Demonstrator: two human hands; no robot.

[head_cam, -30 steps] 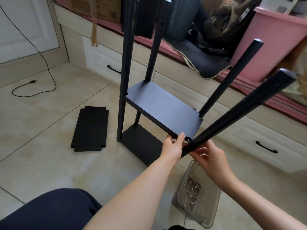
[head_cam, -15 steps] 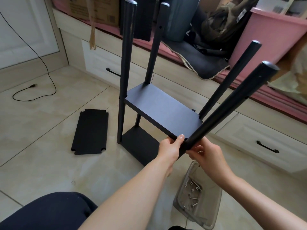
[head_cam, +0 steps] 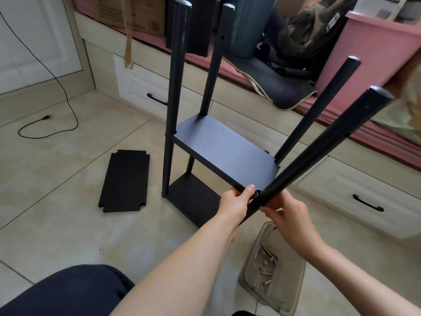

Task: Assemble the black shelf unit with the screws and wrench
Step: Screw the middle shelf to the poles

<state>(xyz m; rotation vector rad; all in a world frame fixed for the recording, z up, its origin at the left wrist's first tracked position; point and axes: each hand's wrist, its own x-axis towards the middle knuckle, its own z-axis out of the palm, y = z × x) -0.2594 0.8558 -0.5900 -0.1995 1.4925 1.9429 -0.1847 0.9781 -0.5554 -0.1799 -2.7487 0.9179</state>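
- The near corner of the middle shelf board is covered by the left hand.
- The lower end of the tilted pole disappears between both hands, so its joint cannot be seen.
- Whatever the right hand pinches is hidden by its own fingers.
- The bottom board has its near edge behind the left forearm.
- The clear tray holds small screws, too small to count; the right wrist hides the tray's far edge.

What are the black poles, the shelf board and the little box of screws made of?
Poles: probably painted metal tube, smooth with a dull sheen and drilled holes. Shelf board: likely laminated wood board, matte with a thick flat edge. Box: clear plastic; you see through it. Screws: shiny silvery metal.
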